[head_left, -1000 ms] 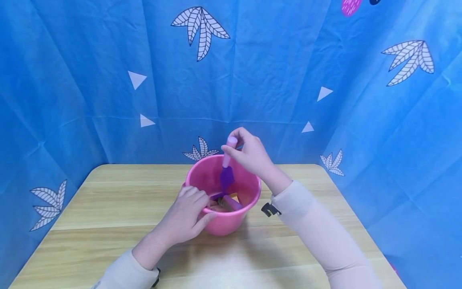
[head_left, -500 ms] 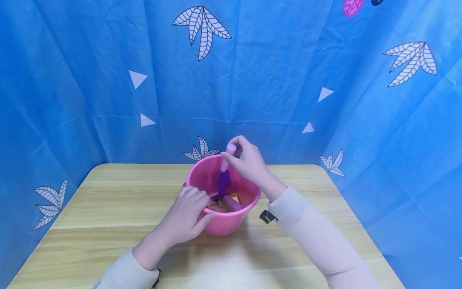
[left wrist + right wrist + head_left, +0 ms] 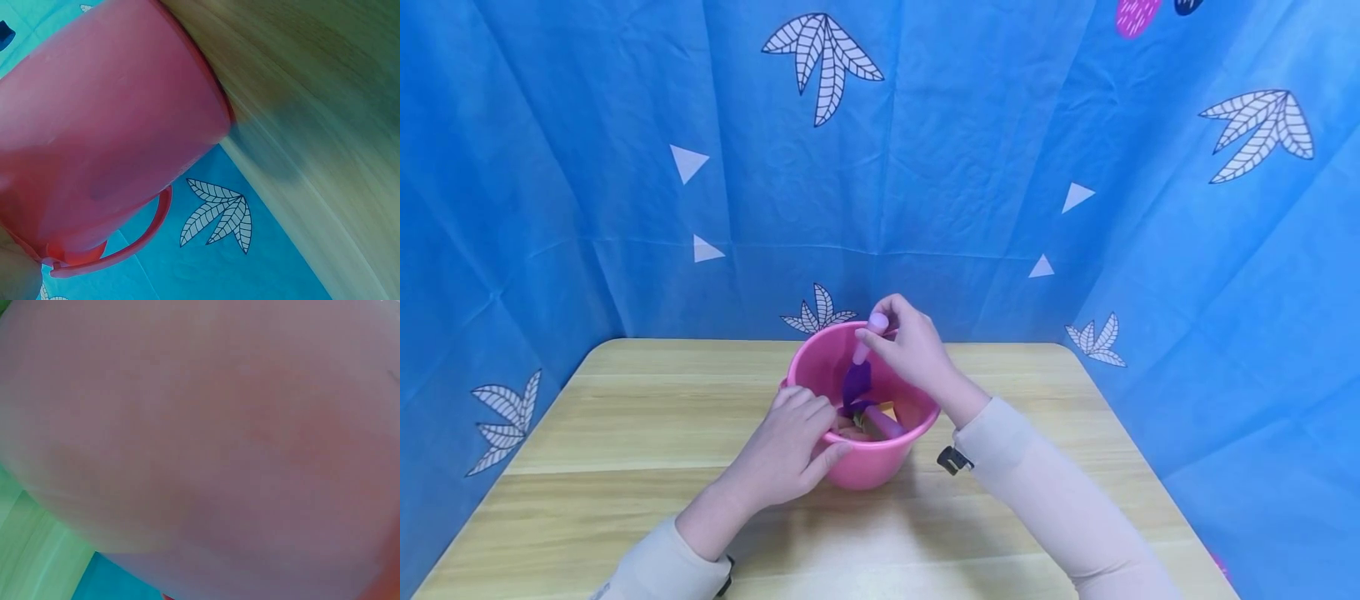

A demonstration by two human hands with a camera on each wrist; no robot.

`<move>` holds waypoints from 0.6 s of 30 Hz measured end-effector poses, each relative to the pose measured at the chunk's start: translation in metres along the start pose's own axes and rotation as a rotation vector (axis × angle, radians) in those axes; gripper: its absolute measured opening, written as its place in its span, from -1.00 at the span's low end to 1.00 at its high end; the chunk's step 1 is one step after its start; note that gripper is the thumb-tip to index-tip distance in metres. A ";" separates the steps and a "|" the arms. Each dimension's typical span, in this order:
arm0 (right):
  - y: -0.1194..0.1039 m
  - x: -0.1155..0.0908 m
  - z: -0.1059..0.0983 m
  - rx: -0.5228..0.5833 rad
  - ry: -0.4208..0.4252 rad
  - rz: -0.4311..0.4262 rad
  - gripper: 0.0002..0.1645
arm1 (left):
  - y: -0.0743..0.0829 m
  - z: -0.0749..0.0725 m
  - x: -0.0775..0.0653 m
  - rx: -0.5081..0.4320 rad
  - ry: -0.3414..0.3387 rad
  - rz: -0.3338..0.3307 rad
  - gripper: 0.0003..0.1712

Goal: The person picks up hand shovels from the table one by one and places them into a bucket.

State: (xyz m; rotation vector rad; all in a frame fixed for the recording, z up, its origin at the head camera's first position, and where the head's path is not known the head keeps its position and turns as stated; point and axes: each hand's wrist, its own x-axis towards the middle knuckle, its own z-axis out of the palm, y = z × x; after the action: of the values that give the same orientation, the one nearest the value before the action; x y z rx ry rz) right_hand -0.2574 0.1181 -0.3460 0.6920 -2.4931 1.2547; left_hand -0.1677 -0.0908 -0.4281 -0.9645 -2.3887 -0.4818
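Note:
A pink bucket (image 3: pixel 867 471) stands on the table in the head view. My left hand (image 3: pixel 786 446) grips its near left rim, fingers over the inside and thumb outside. My right hand (image 3: pixel 912 346) pinches the pink handle of a small toy shovel (image 3: pixel 857 382), whose purple blade points down inside the bucket. Lying in the bottom are another pink handle (image 3: pixel 883 422), a yellow piece (image 3: pixel 888 409) and something purple, partly hidden by the rim and my left hand. The left wrist view shows the bucket's outer wall (image 3: pixel 125 112). Mostly blurred skin of my right hand (image 3: pixel 187 425) fills the right wrist view.
The wooden table (image 3: pixel 647 417) extends around the bucket. A blue cloth (image 3: pixel 970 167) with white leaf prints hangs behind it and on both sides. In the left wrist view, the bucket's curved handle (image 3: pixel 147 240) hangs beside its wall.
My right hand has lowered the toy shovel deeper into the bucket and slightly to the left. The left hand and the bucket have stayed in place.

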 end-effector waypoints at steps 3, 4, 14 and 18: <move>0.002 -0.002 0.002 -0.016 -0.013 -0.001 -0.68 | 0.000 0.001 0.000 -0.001 -0.003 -0.001 -0.65; 0.003 -0.003 0.002 -0.024 -0.019 0.000 -0.69 | -0.001 0.001 0.000 0.000 -0.001 0.000 -0.66; 0.007 -0.011 0.003 -0.163 -0.090 0.006 -0.74 | 0.000 0.002 0.000 0.006 0.009 0.012 -0.66; 0.009 -0.013 0.004 -0.216 -0.118 0.008 -0.75 | 0.000 0.003 0.000 0.008 0.014 0.019 -0.67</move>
State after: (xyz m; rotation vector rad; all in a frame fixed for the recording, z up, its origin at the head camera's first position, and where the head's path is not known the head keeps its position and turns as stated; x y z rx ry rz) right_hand -0.2510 0.1236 -0.3599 0.7204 -2.6773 0.9521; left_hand -0.1689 -0.0896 -0.4306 -0.9762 -2.3651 -0.4709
